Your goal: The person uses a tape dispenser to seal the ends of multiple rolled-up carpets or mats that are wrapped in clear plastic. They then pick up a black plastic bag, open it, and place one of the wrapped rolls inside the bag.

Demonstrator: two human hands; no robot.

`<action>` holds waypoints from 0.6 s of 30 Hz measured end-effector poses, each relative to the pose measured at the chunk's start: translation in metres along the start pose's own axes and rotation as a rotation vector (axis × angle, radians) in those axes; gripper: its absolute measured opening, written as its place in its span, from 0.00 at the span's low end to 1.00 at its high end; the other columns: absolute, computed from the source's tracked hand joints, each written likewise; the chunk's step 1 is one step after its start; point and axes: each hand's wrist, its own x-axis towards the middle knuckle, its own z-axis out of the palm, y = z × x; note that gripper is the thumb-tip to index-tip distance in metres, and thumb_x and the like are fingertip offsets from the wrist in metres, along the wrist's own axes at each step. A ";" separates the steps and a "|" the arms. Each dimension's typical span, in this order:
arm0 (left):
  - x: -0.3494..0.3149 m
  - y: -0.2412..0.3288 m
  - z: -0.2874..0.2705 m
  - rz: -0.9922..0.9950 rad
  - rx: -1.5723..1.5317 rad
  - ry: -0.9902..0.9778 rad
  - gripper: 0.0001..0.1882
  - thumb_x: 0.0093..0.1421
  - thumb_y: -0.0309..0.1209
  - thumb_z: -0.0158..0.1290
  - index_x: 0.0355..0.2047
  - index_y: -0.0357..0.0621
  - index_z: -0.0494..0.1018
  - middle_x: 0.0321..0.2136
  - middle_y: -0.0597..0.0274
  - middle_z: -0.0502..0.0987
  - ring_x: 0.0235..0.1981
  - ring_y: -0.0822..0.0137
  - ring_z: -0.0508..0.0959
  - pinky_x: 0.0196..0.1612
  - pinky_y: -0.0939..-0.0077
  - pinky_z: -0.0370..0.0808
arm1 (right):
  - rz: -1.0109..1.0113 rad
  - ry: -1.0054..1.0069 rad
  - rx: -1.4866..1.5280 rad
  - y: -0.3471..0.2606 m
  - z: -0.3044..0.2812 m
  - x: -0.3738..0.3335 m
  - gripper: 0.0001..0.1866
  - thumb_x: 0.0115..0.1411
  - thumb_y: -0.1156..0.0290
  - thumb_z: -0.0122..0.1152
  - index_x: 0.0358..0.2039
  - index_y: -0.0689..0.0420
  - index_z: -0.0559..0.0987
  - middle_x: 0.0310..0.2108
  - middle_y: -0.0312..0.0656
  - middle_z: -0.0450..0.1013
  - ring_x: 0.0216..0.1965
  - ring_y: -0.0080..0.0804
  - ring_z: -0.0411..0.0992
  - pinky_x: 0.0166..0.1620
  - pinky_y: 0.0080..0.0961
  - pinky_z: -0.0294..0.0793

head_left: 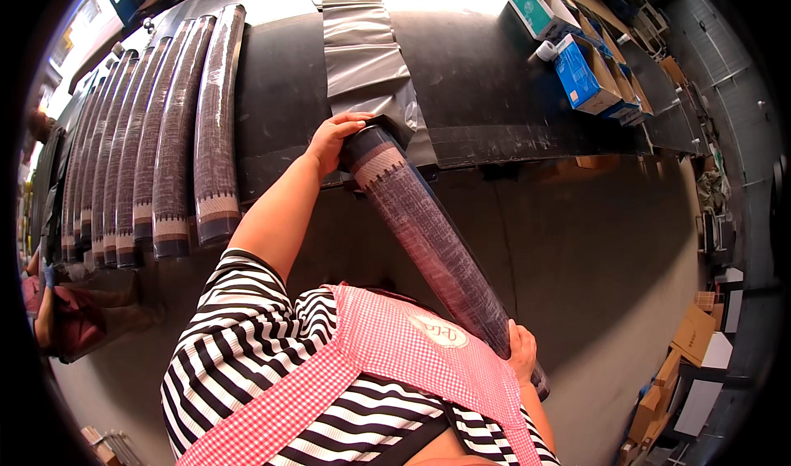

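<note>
A rolled rug (437, 239), dark grey with a beige and brown banded border, slants across in front of my body. My left hand (336, 139) is closed over its far end, at the near edge of the black table (280, 79). Lower down, my right hand (522, 352) grips the roll near its other end, close to my right side. A strip of grey plastic film (367, 58) lies creased across the table and reaches the far end of the roll. Whether the roll's end is inside the film, I cannot tell.
Several similar rugs in clear wrap (177, 128) lie side by side on the table's left. Blue cardboard boxes (587, 74) and a green box (540, 9) stand at the back right. Brown cartons (659, 392) are on the floor at right. Another person's gloved hand (49, 276) shows far left.
</note>
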 end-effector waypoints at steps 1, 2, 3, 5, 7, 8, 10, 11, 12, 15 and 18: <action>0.000 0.004 -0.010 0.003 -0.006 -0.038 0.11 0.60 0.25 0.58 0.43 0.38 0.81 0.45 0.58 0.82 0.44 0.68 0.80 0.53 0.71 0.75 | -0.024 0.012 -0.018 -0.007 -0.009 0.012 0.47 0.39 0.54 0.75 0.62 0.55 0.70 0.51 0.50 0.70 0.51 0.52 0.69 0.55 0.46 0.69; 0.004 0.008 -0.016 -0.002 -0.011 -0.089 0.11 0.60 0.24 0.58 0.43 0.38 0.81 0.45 0.58 0.82 0.45 0.68 0.80 0.54 0.71 0.75 | -0.034 0.029 -0.039 -0.012 -0.013 0.020 0.48 0.37 0.54 0.75 0.62 0.55 0.71 0.51 0.51 0.69 0.51 0.53 0.69 0.55 0.47 0.69; 0.008 0.013 -0.022 0.025 0.063 -0.142 0.10 0.60 0.24 0.58 0.42 0.38 0.81 0.46 0.59 0.82 0.45 0.69 0.80 0.54 0.72 0.75 | -0.038 0.020 -0.055 -0.010 -0.014 0.024 0.50 0.35 0.55 0.76 0.62 0.54 0.70 0.51 0.52 0.69 0.51 0.54 0.69 0.55 0.48 0.69; 0.009 0.023 -0.019 0.060 0.177 -0.129 0.09 0.61 0.25 0.58 0.42 0.38 0.81 0.46 0.59 0.82 0.45 0.69 0.80 0.54 0.73 0.74 | -0.060 0.024 -0.067 -0.008 -0.019 0.030 0.49 0.35 0.56 0.75 0.61 0.53 0.71 0.51 0.51 0.69 0.51 0.54 0.69 0.55 0.48 0.69; 0.012 0.031 -0.018 0.080 0.257 -0.105 0.09 0.61 0.26 0.60 0.41 0.38 0.82 0.44 0.61 0.82 0.45 0.72 0.79 0.54 0.75 0.73 | -0.087 0.034 -0.094 -0.008 -0.023 0.035 0.48 0.35 0.56 0.75 0.61 0.52 0.71 0.51 0.51 0.69 0.51 0.53 0.69 0.55 0.48 0.69; 0.014 0.035 -0.022 0.043 0.295 -0.139 0.09 0.61 0.26 0.60 0.41 0.39 0.82 0.43 0.63 0.82 0.45 0.73 0.79 0.53 0.75 0.73 | -0.102 0.041 -0.117 -0.008 -0.023 0.037 0.48 0.35 0.55 0.75 0.61 0.52 0.72 0.52 0.50 0.69 0.51 0.53 0.69 0.55 0.47 0.69; 0.016 0.041 -0.029 -0.033 0.372 -0.209 0.09 0.61 0.26 0.60 0.41 0.39 0.82 0.41 0.65 0.82 0.44 0.74 0.78 0.52 0.77 0.72 | -0.102 0.029 -0.100 -0.007 -0.022 0.039 0.47 0.36 0.54 0.75 0.61 0.51 0.72 0.51 0.49 0.69 0.50 0.52 0.70 0.54 0.46 0.70; 0.016 0.038 -0.032 0.029 0.476 -0.244 0.08 0.61 0.25 0.60 0.41 0.40 0.83 0.38 0.68 0.81 0.41 0.76 0.77 0.50 0.79 0.72 | -0.088 0.010 -0.062 -0.005 -0.017 0.037 0.47 0.36 0.52 0.75 0.61 0.51 0.73 0.51 0.49 0.70 0.50 0.51 0.70 0.54 0.46 0.70; 0.016 0.032 -0.040 0.057 0.534 -0.281 0.08 0.61 0.25 0.60 0.41 0.41 0.83 0.38 0.69 0.81 0.41 0.76 0.76 0.50 0.80 0.71 | -0.075 -0.010 -0.023 -0.003 -0.014 0.035 0.47 0.37 0.51 0.76 0.61 0.51 0.73 0.51 0.48 0.70 0.50 0.51 0.70 0.54 0.45 0.70; 0.004 0.032 -0.047 0.158 0.572 -0.132 0.06 0.62 0.20 0.55 0.39 0.37 0.80 0.45 0.61 0.81 0.44 0.72 0.77 0.54 0.75 0.72 | 0.009 -0.070 0.124 -0.009 -0.006 0.029 0.44 0.47 0.49 0.73 0.64 0.53 0.71 0.52 0.47 0.72 0.52 0.50 0.70 0.57 0.42 0.69; 0.002 0.030 -0.046 0.231 0.580 -0.097 0.08 0.62 0.15 0.51 0.37 0.35 0.79 0.47 0.59 0.80 0.45 0.71 0.78 0.54 0.75 0.73 | 0.064 -0.054 0.223 -0.001 0.017 0.018 0.47 0.44 0.46 0.75 0.63 0.52 0.72 0.49 0.47 0.73 0.50 0.49 0.71 0.54 0.42 0.71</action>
